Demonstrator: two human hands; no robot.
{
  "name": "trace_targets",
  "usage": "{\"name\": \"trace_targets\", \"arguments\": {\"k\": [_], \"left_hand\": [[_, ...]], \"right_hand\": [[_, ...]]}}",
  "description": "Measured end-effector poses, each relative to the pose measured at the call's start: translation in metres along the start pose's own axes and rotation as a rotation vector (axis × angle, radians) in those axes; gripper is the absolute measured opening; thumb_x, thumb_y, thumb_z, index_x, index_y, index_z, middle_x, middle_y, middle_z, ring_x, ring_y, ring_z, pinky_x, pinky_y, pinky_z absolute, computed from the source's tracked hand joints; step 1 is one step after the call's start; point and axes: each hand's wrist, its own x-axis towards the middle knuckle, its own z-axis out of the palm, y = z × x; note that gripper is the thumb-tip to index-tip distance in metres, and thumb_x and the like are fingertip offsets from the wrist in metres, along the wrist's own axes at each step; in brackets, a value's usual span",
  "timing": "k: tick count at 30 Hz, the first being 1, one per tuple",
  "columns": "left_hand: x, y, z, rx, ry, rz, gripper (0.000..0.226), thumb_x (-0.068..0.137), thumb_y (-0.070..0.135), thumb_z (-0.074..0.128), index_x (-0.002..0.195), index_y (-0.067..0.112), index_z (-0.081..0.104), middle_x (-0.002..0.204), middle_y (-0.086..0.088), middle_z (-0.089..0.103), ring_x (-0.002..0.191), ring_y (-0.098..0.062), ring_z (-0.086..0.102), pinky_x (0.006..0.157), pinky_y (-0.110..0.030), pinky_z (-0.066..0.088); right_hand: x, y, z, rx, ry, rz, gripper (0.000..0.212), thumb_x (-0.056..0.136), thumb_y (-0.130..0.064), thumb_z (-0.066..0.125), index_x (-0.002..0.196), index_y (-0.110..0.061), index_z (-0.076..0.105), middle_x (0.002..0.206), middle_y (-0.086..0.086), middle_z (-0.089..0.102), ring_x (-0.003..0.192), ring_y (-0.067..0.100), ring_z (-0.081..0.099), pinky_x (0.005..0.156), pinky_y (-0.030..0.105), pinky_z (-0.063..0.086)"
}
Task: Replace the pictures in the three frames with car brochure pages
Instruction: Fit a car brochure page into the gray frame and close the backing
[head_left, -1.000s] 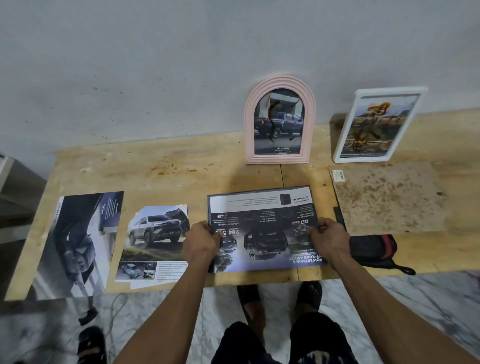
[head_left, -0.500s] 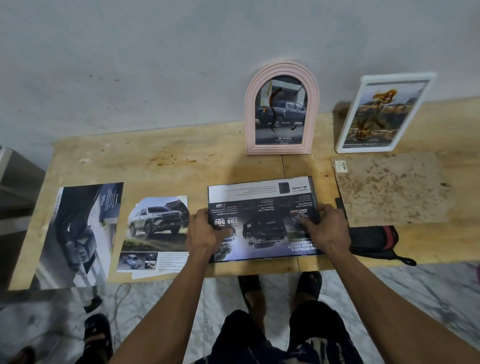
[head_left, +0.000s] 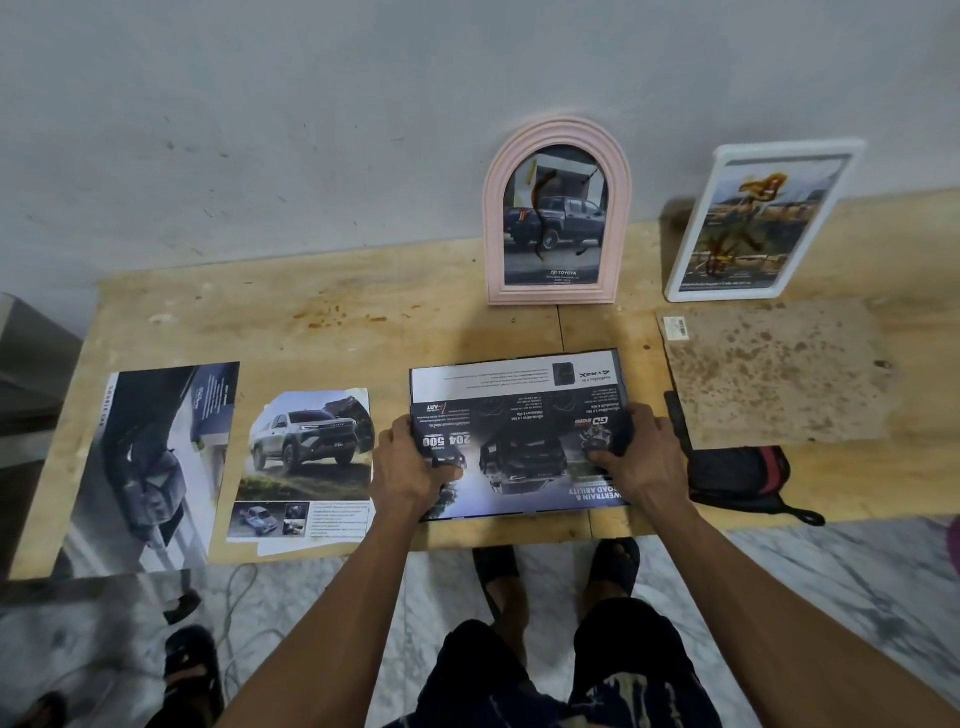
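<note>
Head view: your left hand (head_left: 410, 470) and right hand (head_left: 641, 457) grip the side edges of a black frame (head_left: 519, 436) holding a car page, lying near the front edge of the table (head_left: 363, 322). Loose pages (head_left: 306, 462) lie just left; a black pouch (head_left: 737, 475) lies just right. Bare wood lies between it and the pink frame (head_left: 558, 213) and white frame (head_left: 763, 218) at the wall.

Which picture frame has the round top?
The pink arched frame, standing against the wall with a dark pickup truck picture in it. The white frame beside it and the black frame under the hands are both rectangular.
</note>
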Motion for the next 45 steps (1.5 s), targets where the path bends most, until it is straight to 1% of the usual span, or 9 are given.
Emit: {"name": "trace_targets", "arguments": {"k": [4, 7, 15, 24, 28, 32, 36, 42, 45], "left_hand": [[-0.005, 0.005, -0.004, -0.012, -0.016, 0.0, 0.101, 0.048, 0.042, 0.095, 0.134, 0.024, 0.046, 0.122, -0.004, 0.054, 0.11, -0.029, 0.059, 0.09, -0.05, 0.054], [-0.008, 0.005, -0.004, -0.03, 0.004, 0.014, 0.1, 0.043, 0.057, 0.087, 0.129, 0.026, 0.046, 0.12, -0.003, 0.056, 0.108, -0.027, 0.061, 0.087, -0.049, 0.056], [-0.021, 0.064, 0.005, 0.096, 0.188, 0.14, 0.077, 0.083, 0.055, 0.07, 0.141, 0.014, 0.041, 0.136, -0.013, 0.047, 0.125, -0.034, 0.045, 0.096, -0.049, 0.045], [-0.042, 0.202, 0.08, -0.031, -0.074, 0.304, 0.053, 0.088, 0.033, 0.069, 0.132, 0.008, 0.054, 0.126, -0.013, 0.058, 0.114, -0.03, 0.056, 0.094, -0.039, 0.046], [-0.06, 0.269, 0.121, -0.073, -0.182, 0.211, 0.063, 0.087, 0.029, 0.068, 0.142, 0.006, 0.05, 0.134, -0.015, 0.06, 0.119, -0.031, 0.06, 0.095, -0.038, 0.052], [-0.056, 0.3, 0.157, -0.068, -0.208, 0.096, 0.071, 0.076, 0.049, 0.069, 0.134, 0.012, 0.054, 0.123, -0.012, 0.067, 0.11, -0.032, 0.064, 0.093, -0.039, 0.055], [-0.055, 0.318, 0.178, -0.05, -0.154, 0.011, 0.034, 0.085, 0.038, 0.072, 0.1, 0.015, 0.052, 0.107, -0.007, 0.065, 0.107, -0.031, 0.062, 0.081, -0.027, 0.046], [-0.054, 0.329, 0.188, -0.053, -0.111, -0.078, 0.023, 0.089, 0.028, 0.071, 0.082, 0.018, 0.052, 0.091, -0.002, 0.062, 0.092, -0.022, 0.061, 0.067, -0.02, 0.045], [-0.056, 0.33, 0.186, -0.021, -0.067, -0.06, 0.048, 0.082, 0.046, 0.075, 0.108, 0.008, 0.06, 0.11, -0.008, 0.069, 0.103, -0.029, 0.065, 0.08, -0.024, 0.052]], "right_hand": [[0.0, 0.001, 0.0, 0.003, -0.017, -0.002, 0.082, 0.07, -0.033, 0.086, 0.137, -0.025, 0.039, 0.129, 0.011, 0.048, 0.117, 0.031, 0.051, 0.09, 0.048, 0.052], [-0.002, 0.0, -0.002, 0.003, -0.031, -0.006, 0.083, 0.07, -0.033, 0.085, 0.138, -0.024, 0.039, 0.129, 0.01, 0.048, 0.117, 0.031, 0.051, 0.089, 0.046, 0.052], [0.002, 0.004, -0.031, 0.102, 0.088, -0.035, 0.061, 0.084, -0.036, 0.071, 0.136, -0.017, 0.045, 0.129, 0.012, 0.05, 0.113, 0.031, 0.054, 0.088, 0.043, 0.05], [0.049, 0.082, -0.127, 0.145, 0.205, 0.06, 0.042, 0.089, -0.02, 0.063, 0.129, -0.009, 0.056, 0.116, 0.015, 0.063, 0.101, 0.032, 0.061, 0.073, 0.031, 0.045], [0.087, 0.138, -0.18, 0.12, 0.173, 0.13, 0.046, 0.088, -0.021, 0.061, 0.131, -0.009, 0.052, 0.119, 0.018, 0.058, 0.1, 0.035, 0.059, 0.072, 0.034, 0.045], [0.125, 0.168, -0.21, 0.132, 0.162, 0.212, 0.047, 0.086, -0.024, 0.059, 0.131, -0.013, 0.051, 0.13, 0.017, 0.05, 0.115, 0.039, 0.051, 0.09, 0.047, 0.051], [0.154, 0.187, -0.225, 0.088, 0.1, 0.275, 0.052, 0.09, -0.023, 0.06, 0.139, -0.016, 0.042, 0.139, 0.014, 0.039, 0.127, 0.038, 0.038, 0.1, 0.052, 0.043], [0.171, 0.196, -0.23, 0.142, 0.036, 0.31, 0.045, 0.09, -0.027, 0.06, 0.13, -0.015, 0.044, 0.135, 0.014, 0.04, 0.125, 0.037, 0.037, 0.097, 0.049, 0.04], [0.173, 0.197, -0.231, 0.179, 0.047, 0.336, 0.047, 0.09, -0.03, 0.055, 0.132, -0.012, 0.044, 0.135, 0.016, 0.04, 0.123, 0.038, 0.04, 0.095, 0.046, 0.04]]}}
